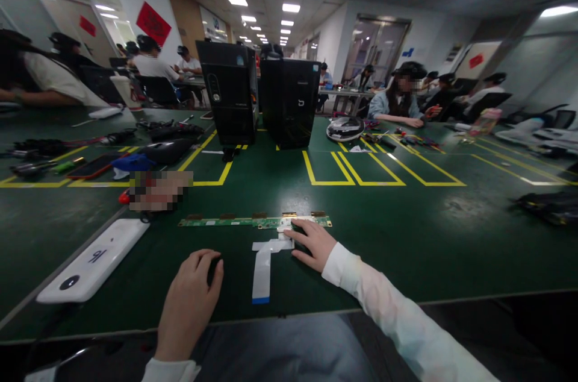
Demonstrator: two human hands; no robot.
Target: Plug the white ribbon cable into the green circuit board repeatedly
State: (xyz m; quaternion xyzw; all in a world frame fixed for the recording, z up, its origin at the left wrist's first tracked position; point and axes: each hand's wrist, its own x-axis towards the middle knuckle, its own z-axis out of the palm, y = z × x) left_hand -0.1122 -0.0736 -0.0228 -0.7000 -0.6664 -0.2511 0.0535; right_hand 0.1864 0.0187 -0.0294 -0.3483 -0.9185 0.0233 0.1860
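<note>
A long, narrow green circuit board lies across the dark green table, with several brown-gold tabs along its far edge. From its near side a white flat ribbon cable comes out, folded at an angle and ending in a blue strip. My right hand has its fingers spread, with fingertips resting on the board and by the connector where the cable meets it. Left of the cable, my left hand rests near the table's front edge, loosely bent, a small gap between thumb and fingers. I see nothing in it.
A white power strip lies at left, near a blurred-out item. Two black computer towers stand ahead. Cables and tools lie at back left, a coiled cable at back right. Yellow tape marks the table. Other people sit further off.
</note>
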